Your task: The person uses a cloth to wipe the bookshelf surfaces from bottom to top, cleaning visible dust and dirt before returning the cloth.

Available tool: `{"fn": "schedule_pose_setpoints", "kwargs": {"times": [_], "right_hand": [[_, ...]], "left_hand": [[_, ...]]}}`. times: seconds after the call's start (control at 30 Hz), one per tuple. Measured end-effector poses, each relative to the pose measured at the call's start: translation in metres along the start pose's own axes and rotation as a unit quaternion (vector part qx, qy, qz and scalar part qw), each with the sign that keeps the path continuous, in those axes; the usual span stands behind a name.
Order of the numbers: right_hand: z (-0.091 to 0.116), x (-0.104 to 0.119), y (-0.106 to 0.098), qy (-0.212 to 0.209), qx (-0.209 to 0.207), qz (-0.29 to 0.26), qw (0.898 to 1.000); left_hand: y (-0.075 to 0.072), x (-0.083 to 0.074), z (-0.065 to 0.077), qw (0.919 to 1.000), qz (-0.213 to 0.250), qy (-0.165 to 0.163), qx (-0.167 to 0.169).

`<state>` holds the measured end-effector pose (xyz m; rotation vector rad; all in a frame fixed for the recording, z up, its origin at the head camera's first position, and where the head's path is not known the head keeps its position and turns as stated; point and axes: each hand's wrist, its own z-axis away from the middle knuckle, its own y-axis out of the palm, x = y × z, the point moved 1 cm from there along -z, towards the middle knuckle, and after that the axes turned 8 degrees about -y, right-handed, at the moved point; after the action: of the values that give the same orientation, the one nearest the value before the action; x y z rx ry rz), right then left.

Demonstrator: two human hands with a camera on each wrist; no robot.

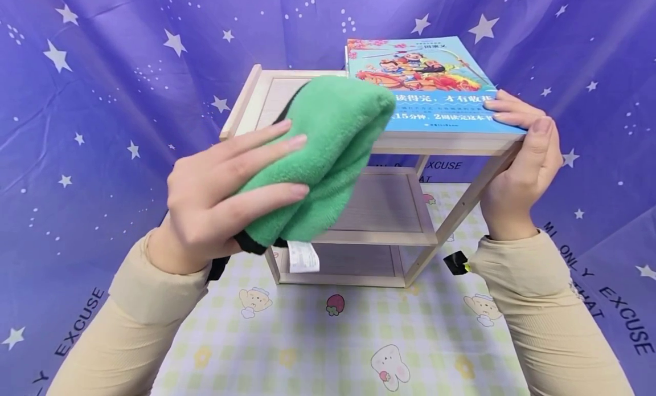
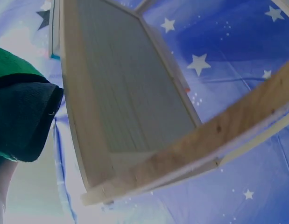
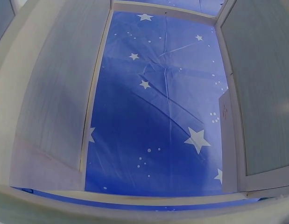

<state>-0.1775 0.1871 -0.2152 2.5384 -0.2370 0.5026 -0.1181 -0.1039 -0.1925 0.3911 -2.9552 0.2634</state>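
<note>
My left hand [image 1: 215, 202] holds a folded green plush cloth [image 1: 328, 145] with black edging and a white label. Its fingers lie across the cloth; the thumb is hidden. The cloth hangs before the left part of a three-tier light wooden shelf [image 1: 435, 142], and in the left wrist view the cloth [image 2: 23, 112] shows beside the shelf's panel [image 2: 130, 79]. My right hand [image 1: 528, 151] grips the shelf's top right corner, with fingers over the edge of a blue picture-covered book [image 1: 425, 82] lying on the top tier. The right wrist view shows shelf panels but no hand.
The middle tier [image 1: 379, 202] and bottom tier [image 1: 353, 262] sit below. A checked cloth with cartoon prints [image 1: 333, 345] covers the surface under the shelf. Behind and at the sides hangs a purple-blue curtain [image 1: 128, 88] with white stars.
</note>
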Motion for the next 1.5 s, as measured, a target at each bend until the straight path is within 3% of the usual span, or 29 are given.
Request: {"fn": "schedule_pose_setpoints", "kwargs": {"times": [0.37,0.67,1.0,1.27,1.5], "right_hand": [[-0.001,-0.001,0.001,-0.001,-0.002,-0.006,1.0],[-0.001,0.0,0.001,0.0,-0.004,-0.008,1.0],[-0.001,0.0,0.001,0.0,-0.001,-0.008,1.0],[0.0,-0.001,-0.001,-0.002,0.0,-0.003,1.0],[0.0,-0.001,0.0,-0.004,0.002,-0.004,1.0]], "left_hand": [[0.013,-0.013,0.0,0.9944,-0.016,0.097,0.038],[0.018,-0.02,0.01,0.9845,-0.015,0.168,0.047],[0.025,-0.024,0.028,0.9814,-0.022,0.155,0.111],[0.035,-0.024,0.063,0.9693,-0.025,0.148,0.195],[0.042,-0.029,0.089,0.9626,-0.02,0.145,0.228]]}}
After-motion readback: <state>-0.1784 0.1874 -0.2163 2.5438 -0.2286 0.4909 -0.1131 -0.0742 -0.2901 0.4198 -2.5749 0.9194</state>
